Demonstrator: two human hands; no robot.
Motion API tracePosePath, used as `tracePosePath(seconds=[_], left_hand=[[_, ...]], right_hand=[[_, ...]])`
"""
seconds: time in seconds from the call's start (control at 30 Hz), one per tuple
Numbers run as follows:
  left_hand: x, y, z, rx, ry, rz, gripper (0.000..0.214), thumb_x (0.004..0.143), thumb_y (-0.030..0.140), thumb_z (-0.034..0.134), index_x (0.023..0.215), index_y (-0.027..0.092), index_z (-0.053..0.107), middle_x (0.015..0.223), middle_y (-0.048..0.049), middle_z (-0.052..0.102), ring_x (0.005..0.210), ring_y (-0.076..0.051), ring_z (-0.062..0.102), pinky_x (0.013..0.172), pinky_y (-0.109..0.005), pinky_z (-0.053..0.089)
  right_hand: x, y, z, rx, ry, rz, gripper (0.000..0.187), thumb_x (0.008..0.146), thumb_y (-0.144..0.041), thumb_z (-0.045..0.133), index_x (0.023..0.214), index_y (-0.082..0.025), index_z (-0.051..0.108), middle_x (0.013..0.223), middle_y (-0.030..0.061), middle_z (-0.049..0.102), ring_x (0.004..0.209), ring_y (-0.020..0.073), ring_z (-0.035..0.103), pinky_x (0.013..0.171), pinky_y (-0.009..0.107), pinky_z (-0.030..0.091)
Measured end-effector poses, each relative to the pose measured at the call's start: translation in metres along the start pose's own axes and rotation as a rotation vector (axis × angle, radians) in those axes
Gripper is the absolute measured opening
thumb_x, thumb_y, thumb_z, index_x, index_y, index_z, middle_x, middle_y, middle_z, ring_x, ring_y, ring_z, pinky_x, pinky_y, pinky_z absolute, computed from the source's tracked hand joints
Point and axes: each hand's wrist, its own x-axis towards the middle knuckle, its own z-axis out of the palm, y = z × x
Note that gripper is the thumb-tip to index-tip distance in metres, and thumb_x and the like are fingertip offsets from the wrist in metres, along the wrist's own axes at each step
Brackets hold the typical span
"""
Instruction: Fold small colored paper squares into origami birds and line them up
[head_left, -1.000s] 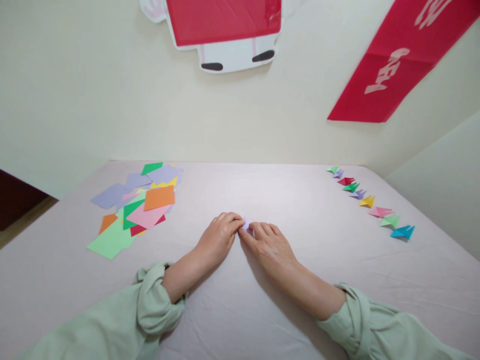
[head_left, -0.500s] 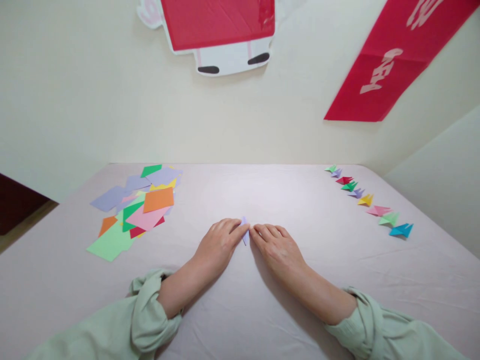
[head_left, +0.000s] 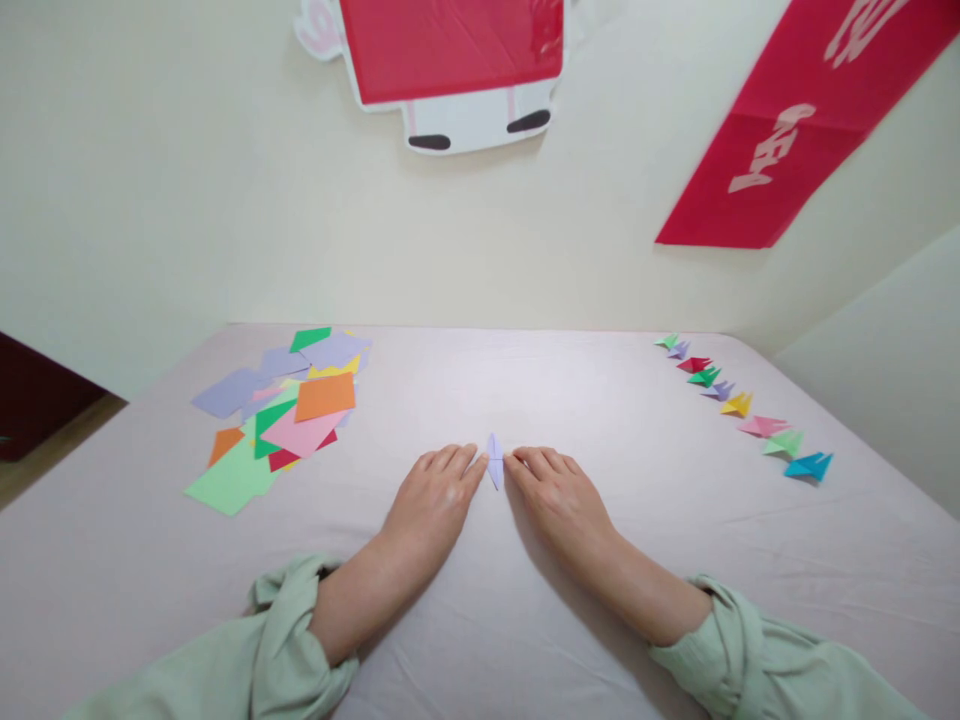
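Observation:
A small folded lilac paper piece [head_left: 494, 459] lies on the pale table [head_left: 570, 400] in front of me. My left hand [head_left: 436, 498] rests flat just left of it, fingers stretched out, the fingertips touching its left edge. My right hand [head_left: 556, 496] lies flat just right of it, fingers also extended, tips at its right edge. Neither hand grips the paper. Both arms wear light green sleeves pushed up at the wrist.
A loose pile of coloured paper squares [head_left: 285, 415] lies at the left of the table. A row of several small folded paper figures [head_left: 739, 405] runs along the right side. Red banners [head_left: 795, 130] hang on the wall behind.
Both hands have opened from a pinch on the lilac paper and pulled slightly apart and back. The folded piece now lies exposed between the fingertips.

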Motion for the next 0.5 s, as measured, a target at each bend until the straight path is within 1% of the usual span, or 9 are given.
tracePosePath(seconds=[0.07,0.17,0.23,0.37,0.5], left_hand=[[0.000,-0.002,0.002,-0.060,0.026,-0.016,0.037,0.089,0.009,0.049,0.124,0.022,0.055,0.127,-0.0098,0.060,0.116,-0.026,0.054,0.094,-0.042,0.046],[0.000,-0.004,0.003,-0.171,0.063,-0.032,0.046,0.085,0.003,0.047,0.126,0.023,0.052,0.127,-0.0081,0.059,0.118,-0.024,0.051,0.100,-0.043,0.043],[0.002,-0.004,0.002,-0.241,0.081,-0.056,0.047,0.084,0.001,0.045,0.126,0.021,0.051,0.124,-0.0078,0.059,0.117,-0.023,0.051,0.100,-0.042,0.043],[0.007,0.000,-0.002,-0.324,0.101,-0.091,0.035,0.087,0.004,0.042,0.117,0.019,0.053,0.114,-0.0070,0.060,0.106,-0.022,0.054,0.094,-0.040,0.046],[0.011,0.001,0.000,-0.345,0.075,-0.069,0.038,0.086,0.003,0.044,0.119,0.020,0.054,0.112,-0.0067,0.060,0.105,-0.023,0.053,0.094,-0.040,0.046]], right_hand=[[0.001,0.005,0.002,0.186,0.047,0.062,0.032,0.092,-0.008,0.046,0.119,-0.019,0.060,0.112,0.0103,0.064,0.102,0.0237,0.057,0.086,0.038,0.047],[0.005,0.014,0.005,0.526,0.163,0.167,0.034,0.093,-0.011,0.041,0.121,-0.019,0.059,0.113,0.0098,0.062,0.104,0.0202,0.058,0.092,0.038,0.048],[0.011,0.018,0.007,0.725,0.190,0.239,0.035,0.094,-0.015,0.039,0.123,-0.018,0.057,0.116,0.0106,0.061,0.106,0.0188,0.059,0.093,0.038,0.049],[0.022,0.022,0.005,1.086,0.113,0.391,0.035,0.092,-0.023,0.040,0.124,-0.019,0.055,0.125,0.0126,0.057,0.112,0.0192,0.059,0.087,0.036,0.054],[0.034,0.021,-0.005,1.360,0.025,0.504,0.037,0.090,-0.027,0.046,0.126,-0.022,0.053,0.124,0.0123,0.057,0.117,0.0201,0.056,0.087,0.037,0.054]])
